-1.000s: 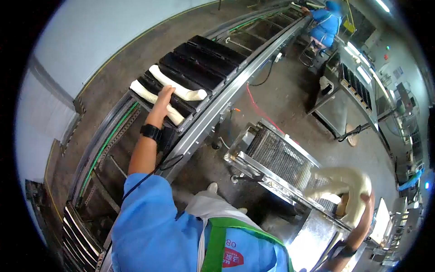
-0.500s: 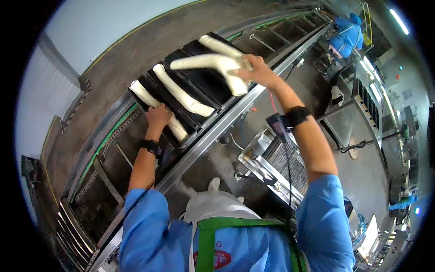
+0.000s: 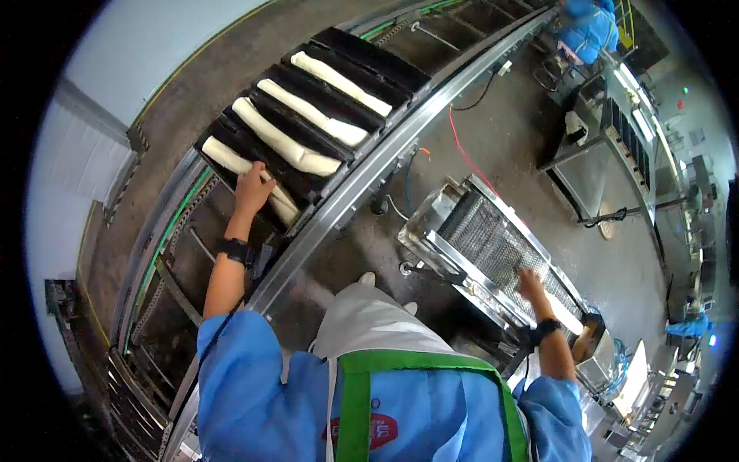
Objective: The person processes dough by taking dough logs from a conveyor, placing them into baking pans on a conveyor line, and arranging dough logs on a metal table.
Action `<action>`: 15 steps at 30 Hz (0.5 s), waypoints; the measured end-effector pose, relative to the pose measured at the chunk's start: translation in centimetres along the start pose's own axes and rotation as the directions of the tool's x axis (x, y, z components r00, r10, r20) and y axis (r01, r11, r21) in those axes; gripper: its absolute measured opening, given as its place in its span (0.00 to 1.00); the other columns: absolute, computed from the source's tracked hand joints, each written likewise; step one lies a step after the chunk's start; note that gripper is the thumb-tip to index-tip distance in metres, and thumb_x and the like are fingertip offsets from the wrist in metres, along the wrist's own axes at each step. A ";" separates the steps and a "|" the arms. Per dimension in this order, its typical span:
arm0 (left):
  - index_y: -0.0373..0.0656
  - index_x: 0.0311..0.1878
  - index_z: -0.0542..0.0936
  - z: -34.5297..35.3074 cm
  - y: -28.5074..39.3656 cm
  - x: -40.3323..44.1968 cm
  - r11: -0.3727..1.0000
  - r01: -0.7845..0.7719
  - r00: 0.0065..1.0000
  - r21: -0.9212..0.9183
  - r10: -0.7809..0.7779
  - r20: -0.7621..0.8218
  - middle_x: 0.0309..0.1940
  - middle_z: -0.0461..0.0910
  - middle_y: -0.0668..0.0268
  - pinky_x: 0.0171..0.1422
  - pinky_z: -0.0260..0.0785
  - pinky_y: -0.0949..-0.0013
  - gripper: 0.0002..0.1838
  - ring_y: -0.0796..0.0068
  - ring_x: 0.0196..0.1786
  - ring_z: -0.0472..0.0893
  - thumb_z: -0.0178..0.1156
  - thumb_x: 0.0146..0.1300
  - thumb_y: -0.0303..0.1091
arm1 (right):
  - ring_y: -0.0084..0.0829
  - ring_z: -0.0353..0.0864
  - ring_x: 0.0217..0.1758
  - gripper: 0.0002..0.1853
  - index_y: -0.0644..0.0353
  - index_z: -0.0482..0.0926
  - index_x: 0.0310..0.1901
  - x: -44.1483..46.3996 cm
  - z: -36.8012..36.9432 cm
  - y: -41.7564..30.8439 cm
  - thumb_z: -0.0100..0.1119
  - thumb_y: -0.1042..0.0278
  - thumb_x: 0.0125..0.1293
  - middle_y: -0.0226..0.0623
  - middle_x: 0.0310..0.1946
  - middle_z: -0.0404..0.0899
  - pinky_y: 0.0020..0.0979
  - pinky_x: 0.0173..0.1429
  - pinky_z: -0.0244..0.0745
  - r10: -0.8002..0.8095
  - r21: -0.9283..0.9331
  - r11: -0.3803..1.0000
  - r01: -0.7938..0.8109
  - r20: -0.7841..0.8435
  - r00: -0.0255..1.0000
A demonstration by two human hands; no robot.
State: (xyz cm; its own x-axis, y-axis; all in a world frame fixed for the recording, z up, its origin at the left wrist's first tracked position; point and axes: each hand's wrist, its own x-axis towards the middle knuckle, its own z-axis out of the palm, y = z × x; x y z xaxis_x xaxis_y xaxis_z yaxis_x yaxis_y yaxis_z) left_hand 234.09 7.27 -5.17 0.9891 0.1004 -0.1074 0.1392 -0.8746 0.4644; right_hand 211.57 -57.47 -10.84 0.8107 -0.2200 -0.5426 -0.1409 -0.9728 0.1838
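Frame: clock faces read from the centre of the head view, 12 at the top.
Left hand [image 3: 254,189]: 10 o'clock, fingers laid on the near strip, thumb spread away. Whether the fingers close round it, cannot tell.
Near strip [image 3: 226,156]: long, pale, dough-like; 10 o'clock, in the black tray nearest the wearer, its middle partly covered by the hand.
Second strip [image 3: 277,140]: 11 o'clock, lying just beside the near strip, its lower end wider and bent.
Third strip [image 3: 308,110]: 11 o'clock, beyond the second, roughly parallel.
Fourth strip [image 3: 339,79]: between 11 and 12 o'clock, beyond the third.
Outermost black tray [image 3: 373,58]: 12 o'clock, next out from the fourth strip.
Steel rail [image 3: 339,209]: runs from about 7 to 1 o'clock, along the inner ends of the trays.
Right hand [image 3: 530,285]: between 3 and 4 o'clock, over the mesh belt, fingers loosely extended, grip open, nothing seen in it. Contact with the belt, cannot tell.
Mesh belt [image 3: 481,235]: 3 o'clock, metal frame; a pale piece [image 3: 566,314] at its 4 o'clock end, near the right hand.
Wristbands: black, one per wrist.
Steel table [image 3: 577,181]: between 2 and 3 o'clock, well apart.
Co-worker [image 3: 591,37]: between 1 and 2 o'clock, blue clothing, near the far rail.
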 end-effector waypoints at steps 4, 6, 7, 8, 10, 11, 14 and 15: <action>0.44 0.37 0.74 -1.2 4.8 -0.8 0.950 -0.080 0.974 0.300 0.138 -0.177 0.32 0.75 0.62 0.43 0.60 0.56 0.12 0.58 0.39 0.72 0.56 0.49 0.37 | 0.41 0.60 0.54 0.29 0.45 0.62 0.54 -6.0 -1.2 -3.3 0.52 0.74 0.46 0.39 0.47 0.63 0.53 0.51 0.58 0.113 -0.091 0.986 -0.142 -0.265 0.958; 0.45 0.29 0.78 -1.2 8.8 -0.7 0.867 -0.150 0.855 0.475 0.355 -0.377 0.27 0.74 0.66 0.38 0.59 0.60 0.07 0.63 0.35 0.72 0.54 0.48 0.35 | 0.42 0.61 0.52 0.28 0.47 0.63 0.53 -5.2 -1.8 -3.8 0.54 0.73 0.46 0.40 0.47 0.63 0.51 0.50 0.60 0.071 -0.100 0.990 -0.104 -0.297 0.952; 0.45 0.30 0.78 -0.9 9.8 -0.2 0.850 -0.232 0.858 0.474 0.409 -0.313 0.28 0.74 0.65 0.40 0.61 0.59 0.08 0.63 0.35 0.72 0.51 0.49 0.35 | 0.43 0.62 0.51 0.27 0.49 0.64 0.51 -4.7 -2.5 -4.0 0.55 0.72 0.45 0.41 0.47 0.64 0.48 0.49 0.62 0.022 -0.111 0.992 -0.062 -0.333 0.943; 0.44 0.30 0.78 -0.1 10.7 0.3 0.855 -0.337 0.844 0.394 0.460 -0.277 0.28 0.75 0.64 0.41 0.62 0.59 0.09 0.62 0.36 0.72 0.50 0.50 0.33 | 0.46 0.64 0.49 0.25 0.53 0.66 0.47 -3.7 -3.5 -3.4 0.59 0.70 0.43 0.45 0.44 0.65 0.40 0.47 0.66 0.048 0.085 0.996 -0.027 -0.261 0.964; 0.43 0.32 0.77 1.5 11.5 1.0 0.828 -0.444 0.844 0.343 0.515 -0.151 0.31 0.74 0.63 0.45 0.63 0.58 0.10 0.61 0.39 0.72 0.47 0.51 0.31 | 0.43 0.71 0.36 0.23 0.57 0.67 0.42 -1.9 -4.8 0.2 0.60 0.73 0.39 0.45 0.33 0.69 0.34 0.38 0.69 0.015 0.347 0.919 0.188 -0.508 0.861; 0.43 0.34 0.77 2.4 11.6 1.3 0.805 -0.460 0.859 0.374 0.511 -0.043 0.33 0.74 0.62 0.46 0.64 0.58 0.11 0.60 0.41 0.71 0.45 0.51 0.30 | 0.40 0.73 0.31 0.23 0.58 0.67 0.40 -3.0 -9.1 0.7 0.60 0.77 0.37 0.43 0.29 0.70 0.32 0.35 0.69 0.078 0.456 0.863 0.215 -0.541 0.837; 0.47 0.46 0.71 4.7 10.9 1.5 0.841 -0.479 0.874 0.250 0.484 0.044 0.43 0.68 0.59 0.48 0.64 0.58 0.17 0.56 0.45 0.70 0.42 0.54 0.26 | 0.35 0.74 0.37 0.20 0.62 0.67 0.42 -7.3 -20.3 1.1 0.58 0.73 0.44 0.44 0.35 0.73 0.31 0.37 0.68 0.284 0.655 0.730 0.195 -0.551 0.785; 0.48 0.47 0.71 5.0 10.5 1.5 0.837 -0.494 0.866 0.235 0.496 0.056 0.43 0.68 0.58 0.48 0.64 0.57 0.17 0.56 0.44 0.69 0.42 0.54 0.26 | 0.35 0.74 0.37 0.20 0.62 0.67 0.42 -8.5 -23.3 1.5 0.58 0.73 0.44 0.44 0.35 0.73 0.31 0.37 0.68 0.287 0.655 0.729 0.198 -0.556 0.780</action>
State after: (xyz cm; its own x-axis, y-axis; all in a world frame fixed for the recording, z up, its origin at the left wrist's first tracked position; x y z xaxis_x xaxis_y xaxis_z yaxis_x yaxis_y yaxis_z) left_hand 236.76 -4.19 -4.85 0.9234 -0.3734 0.0884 -0.3837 -0.8930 0.2354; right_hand 217.78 -55.34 13.15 0.9079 -0.4105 0.0851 -0.3141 -0.8005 -0.5104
